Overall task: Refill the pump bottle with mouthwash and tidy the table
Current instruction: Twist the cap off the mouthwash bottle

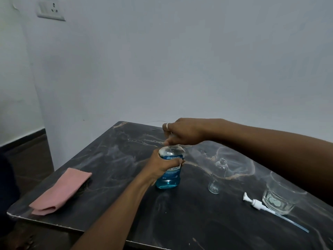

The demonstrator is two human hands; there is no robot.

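Dark marble-look table (pixel 117 159) pushed up against a plain pale wall (pixel 180 60), with a switch socket (pixel 51 9) up in the corner, so that's our setup. We've got the mouthwash bottle (pixel 170 181) standing upright around the middle of the table, blue liquid inside filling most of it. Our left hand (pixel 160 168) is wrapped round its middle, fingers curled over the label. Our right hand (pixel 183 131), ring (pixel 167 125) on one finger, is right above it with the fingertips pinching at the top of the bottle. It's blurry there, so we honestly can't tell if that's the cap or some clear wrap.

Off to the right, the empty clear pump bottle (pixel 218 175) stands upright with its neck open, apart from the mouthwash. Its white pump head (pixel 257 203) lies flat on the table with the tube trailing toward the near edge, just beside a glass tumbler (pixel 281 197). Over on the left side sits a folded pink cloth (pixel 61 190), near the table's edge.
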